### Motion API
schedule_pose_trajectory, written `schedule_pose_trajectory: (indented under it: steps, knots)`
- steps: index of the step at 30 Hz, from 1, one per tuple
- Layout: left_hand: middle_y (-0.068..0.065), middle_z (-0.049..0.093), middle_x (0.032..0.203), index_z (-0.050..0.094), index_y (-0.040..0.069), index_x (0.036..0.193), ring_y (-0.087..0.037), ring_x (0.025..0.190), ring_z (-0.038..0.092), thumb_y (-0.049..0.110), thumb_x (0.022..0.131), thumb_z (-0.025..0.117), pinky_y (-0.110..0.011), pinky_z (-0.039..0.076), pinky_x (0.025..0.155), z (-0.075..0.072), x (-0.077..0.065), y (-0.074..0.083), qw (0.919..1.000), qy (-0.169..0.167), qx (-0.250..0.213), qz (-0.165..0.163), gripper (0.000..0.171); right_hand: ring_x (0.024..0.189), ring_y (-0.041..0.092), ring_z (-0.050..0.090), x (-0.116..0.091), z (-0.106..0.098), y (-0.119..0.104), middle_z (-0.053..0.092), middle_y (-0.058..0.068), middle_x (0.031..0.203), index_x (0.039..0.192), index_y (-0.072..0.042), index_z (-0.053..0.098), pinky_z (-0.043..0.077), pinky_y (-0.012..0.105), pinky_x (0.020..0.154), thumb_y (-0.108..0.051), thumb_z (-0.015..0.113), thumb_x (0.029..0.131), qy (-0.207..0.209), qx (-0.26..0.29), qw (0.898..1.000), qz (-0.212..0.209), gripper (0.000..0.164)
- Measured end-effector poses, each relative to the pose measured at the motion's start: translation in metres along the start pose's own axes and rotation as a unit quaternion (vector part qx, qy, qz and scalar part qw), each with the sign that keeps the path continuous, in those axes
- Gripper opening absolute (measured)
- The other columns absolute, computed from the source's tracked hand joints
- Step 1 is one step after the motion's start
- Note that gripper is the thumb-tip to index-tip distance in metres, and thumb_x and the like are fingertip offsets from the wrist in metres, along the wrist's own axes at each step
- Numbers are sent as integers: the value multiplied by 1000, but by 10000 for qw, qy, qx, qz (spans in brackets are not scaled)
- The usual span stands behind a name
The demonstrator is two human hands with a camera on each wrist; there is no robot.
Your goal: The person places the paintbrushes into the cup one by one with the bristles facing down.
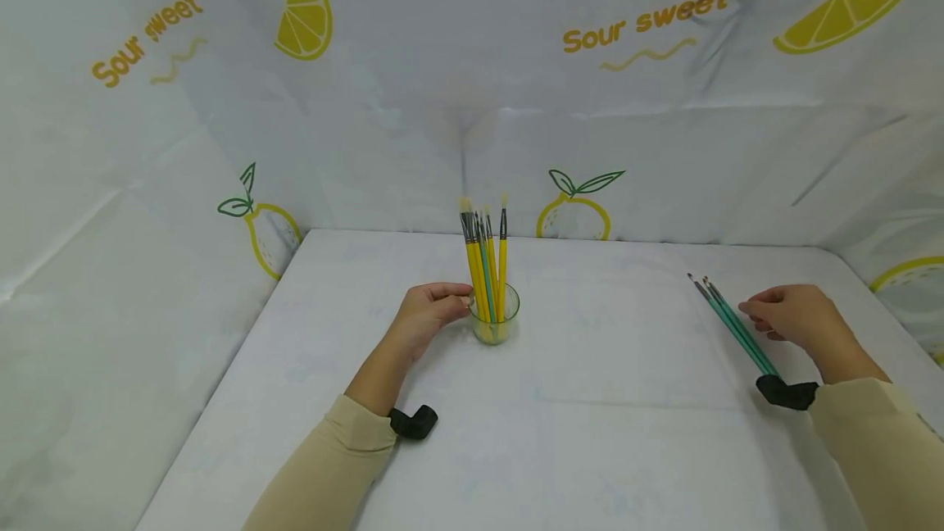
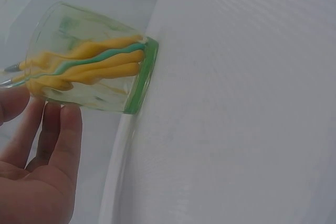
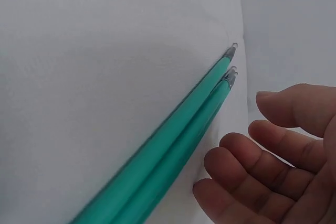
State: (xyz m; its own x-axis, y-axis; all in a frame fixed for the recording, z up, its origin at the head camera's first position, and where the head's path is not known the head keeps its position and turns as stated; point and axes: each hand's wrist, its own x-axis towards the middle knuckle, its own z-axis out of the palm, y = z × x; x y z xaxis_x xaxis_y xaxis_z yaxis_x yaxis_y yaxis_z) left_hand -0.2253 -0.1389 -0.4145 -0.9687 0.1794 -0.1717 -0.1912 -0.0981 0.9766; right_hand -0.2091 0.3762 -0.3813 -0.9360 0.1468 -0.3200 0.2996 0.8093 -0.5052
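In the head view, a clear glass (image 1: 493, 333) with a greenish base stands upright, holding several yellow paintbrushes (image 1: 503, 260) and a teal paintbrush (image 1: 488, 277), bristles up. The fingertips of my left hand (image 1: 425, 318) touch its left side near the rim; in the left wrist view the fingers do not wrap round the glass (image 2: 105, 95). To the right, a few teal paintbrushes (image 1: 736, 326) lie side by side on the table. My right hand (image 1: 796, 319) hovers just right of them, fingers loosely curled, with a gap to the brushes (image 3: 173, 145) in the right wrist view.
A white-covered table (image 1: 590, 449) lies under everything. Behind it rises a white cloth (image 1: 442, 39) printed with lemons and lettering. A black wrist mount (image 1: 786, 393) on the right arm overlaps the lower ends of the teal brushes.
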Motion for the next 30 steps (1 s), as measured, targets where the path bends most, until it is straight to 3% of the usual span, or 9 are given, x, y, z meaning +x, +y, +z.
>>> schedule_pose_trajectory:
  steps: [5, 12, 30]
  knots:
    - [-10, 64, 115, 68, 0, 107, -22, 101, 64, 5, 84, 63, -29, 53, 89, 0, 0, 1, 10000, 11, 1, -65, 24, 79, 22, 59, 1, 1, 3, 67, 7, 84, 119, 15, 51, 47, 36, 67, -47, 57, 88, 10, -296, 9996, 16, 69]
    - [-10, 64, 115, 68, 0, 107, -22, 101, 64, 6, 84, 63, -29, 53, 89, -1, 0, 0, 10000, 8, -6, -68, 24, 82, 30, 53, -3, 2, -3, 63, 12, 83, 111, 14, 58, 47, 38, 65, -38, 61, 85, -23, -692, 9976, -84, 58]
    - [-8, 64, 116, 69, 2, 106, -19, 98, 65, 8, 84, 64, -29, 52, 90, 0, 0, 1, 9999, 33, 105, -115, 23, 84, 41, 56, 1, 6, -15, 62, 29, 93, 100, 15, 62, 48, 49, 66, -26, 60, 83, -21, -1467, 9888, -288, 44]
